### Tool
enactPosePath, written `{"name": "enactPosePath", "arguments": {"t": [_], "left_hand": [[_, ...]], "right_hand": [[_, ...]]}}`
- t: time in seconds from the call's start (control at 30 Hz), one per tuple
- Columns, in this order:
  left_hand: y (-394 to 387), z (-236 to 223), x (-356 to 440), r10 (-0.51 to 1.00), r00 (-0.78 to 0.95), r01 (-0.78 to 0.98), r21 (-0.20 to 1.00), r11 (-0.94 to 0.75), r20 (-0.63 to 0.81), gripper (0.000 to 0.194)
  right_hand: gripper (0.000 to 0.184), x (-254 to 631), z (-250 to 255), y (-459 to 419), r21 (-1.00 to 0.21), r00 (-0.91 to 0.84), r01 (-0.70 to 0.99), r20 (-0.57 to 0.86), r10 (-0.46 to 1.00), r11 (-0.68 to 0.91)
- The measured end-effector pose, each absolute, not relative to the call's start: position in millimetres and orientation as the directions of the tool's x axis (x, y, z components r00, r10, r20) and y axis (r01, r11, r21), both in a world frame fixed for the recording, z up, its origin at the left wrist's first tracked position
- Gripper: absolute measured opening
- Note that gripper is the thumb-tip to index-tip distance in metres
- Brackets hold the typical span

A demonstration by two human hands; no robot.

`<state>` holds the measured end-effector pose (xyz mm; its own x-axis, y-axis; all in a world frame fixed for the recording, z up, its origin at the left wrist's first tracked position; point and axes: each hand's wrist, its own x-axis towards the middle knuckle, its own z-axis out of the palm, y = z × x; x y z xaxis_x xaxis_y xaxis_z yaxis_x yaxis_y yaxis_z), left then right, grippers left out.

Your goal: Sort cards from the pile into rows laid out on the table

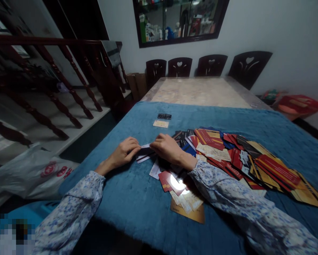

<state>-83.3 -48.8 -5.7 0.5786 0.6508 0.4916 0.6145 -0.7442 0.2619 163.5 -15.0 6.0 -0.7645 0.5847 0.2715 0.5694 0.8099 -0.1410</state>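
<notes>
Between my two hands is a pale card with a dark stripe [145,150], pinched at its left end by my left hand [126,151] and at its right end by my right hand [166,148]. Another striped white card [141,159] lies just under it on the blue cloth [121,202]. To the right spreads a large heap of red, gold, black and white cards [214,152], partly behind my right forearm. Below my right hand, a bright spot of light falls on several red and pale cards [174,182], with a gold card [188,212] nearest me.
Farther up the cloth lie a black card [164,116] and a cream card [161,123], apart from the heap. Dark wooden chairs [180,67] stand behind the table's bare far end [201,90]. A white plastic bag [36,170] is at the left, below a wooden railing [55,101].
</notes>
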Motion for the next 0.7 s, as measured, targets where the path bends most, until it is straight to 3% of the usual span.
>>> {"name": "enactPosePath", "arguments": {"t": [0.23,0.7], "left_hand": [[-39.1,-9.3,-79.3,0.659,0.57,0.638,0.24,-0.731,0.49,0.023],[-33.7,-21.7,-79.1,0.671,0.523,0.667,0.238,-0.706,0.526,0.028]], "right_hand": [[0.019,164.5,-4.1,-7.5,-0.165,-0.716,0.601,0.324,0.618,0.783],[0.038,164.7,-7.0,-10.8,-0.14,-0.658,0.692,0.284,0.698,0.709]]}}
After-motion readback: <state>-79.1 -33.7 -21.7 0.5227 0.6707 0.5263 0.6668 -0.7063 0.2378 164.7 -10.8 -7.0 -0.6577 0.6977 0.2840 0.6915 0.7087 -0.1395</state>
